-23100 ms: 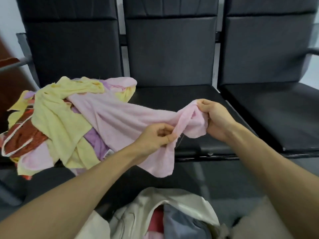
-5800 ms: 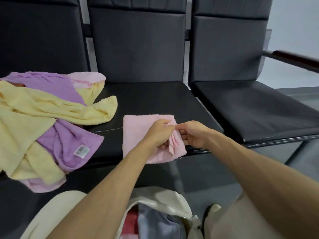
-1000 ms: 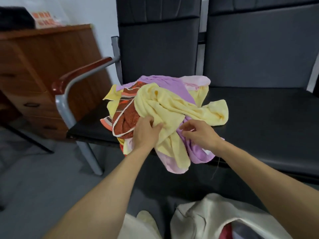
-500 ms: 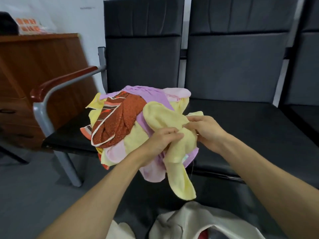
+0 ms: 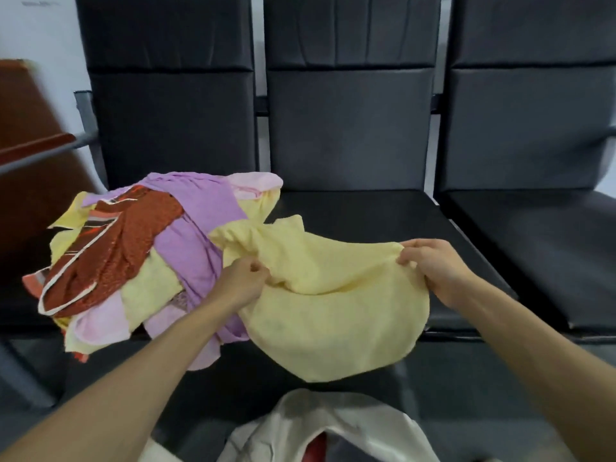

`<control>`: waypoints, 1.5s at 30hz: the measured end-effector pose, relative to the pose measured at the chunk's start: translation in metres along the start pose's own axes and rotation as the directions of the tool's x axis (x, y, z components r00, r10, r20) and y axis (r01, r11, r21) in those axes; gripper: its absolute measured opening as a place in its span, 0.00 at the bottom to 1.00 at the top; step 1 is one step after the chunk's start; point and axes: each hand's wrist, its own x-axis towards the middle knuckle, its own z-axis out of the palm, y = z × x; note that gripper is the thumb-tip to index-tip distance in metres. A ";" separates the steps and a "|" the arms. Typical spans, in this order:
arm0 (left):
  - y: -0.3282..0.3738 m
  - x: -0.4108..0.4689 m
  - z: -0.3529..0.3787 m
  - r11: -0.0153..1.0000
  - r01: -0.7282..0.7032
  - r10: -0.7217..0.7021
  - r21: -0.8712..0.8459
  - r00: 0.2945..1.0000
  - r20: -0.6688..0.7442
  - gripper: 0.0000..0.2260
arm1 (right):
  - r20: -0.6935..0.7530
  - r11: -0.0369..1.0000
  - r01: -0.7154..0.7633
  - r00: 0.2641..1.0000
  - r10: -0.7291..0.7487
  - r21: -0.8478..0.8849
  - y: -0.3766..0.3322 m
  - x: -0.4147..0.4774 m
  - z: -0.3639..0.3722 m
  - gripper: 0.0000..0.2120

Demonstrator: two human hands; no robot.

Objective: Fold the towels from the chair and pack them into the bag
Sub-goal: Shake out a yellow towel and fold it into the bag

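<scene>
Yellow towel (image 5: 333,301) now spread between hands — left (image 5: 240,281), right (image 5: 433,265) — overhanging seat edge (image 5: 446,335)

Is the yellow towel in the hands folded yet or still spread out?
Spread, not folded. The yellow towel hangs as one loose sheet between the left hand and right hand, sagging over the seat edge.

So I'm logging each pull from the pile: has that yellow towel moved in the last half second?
Yes. The yellow towel has come off the pile, rightward across the middle seat.
</scene>
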 end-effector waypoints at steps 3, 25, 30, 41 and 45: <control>0.000 0.007 0.008 0.963 -0.057 0.067 0.263 0.997 -0.028 0.06 | 0.003 0.918 0.051 0.999 -0.054 -0.393 0.016 0.007 -0.013 0.09; 0.028 -0.002 0.022 0.986 -0.117 0.104 0.120 0.989 0.108 0.18 | 0.279 0.350 0.365 0.921 -0.273 -0.862 0.024 0.022 0.050 0.07; 0.015 -0.010 0.019 0.985 -0.146 0.109 0.096 0.943 0.315 0.08 | 0.208 0.385 0.242 0.970 -0.128 -0.890 0.030 0.015 0.016 0.09; -0.011 -0.008 0.016 0.906 -0.328 0.255 0.268 0.927 0.274 0.07 | 0.260 0.383 0.384 0.905 -0.336 -0.840 0.046 0.008 0.046 0.11; -0.019 -0.002 0.016 0.898 -0.227 0.192 0.377 0.973 0.129 0.17 | 0.131 0.463 0.286 0.932 -0.339 -0.839 0.050 0.020 0.061 0.13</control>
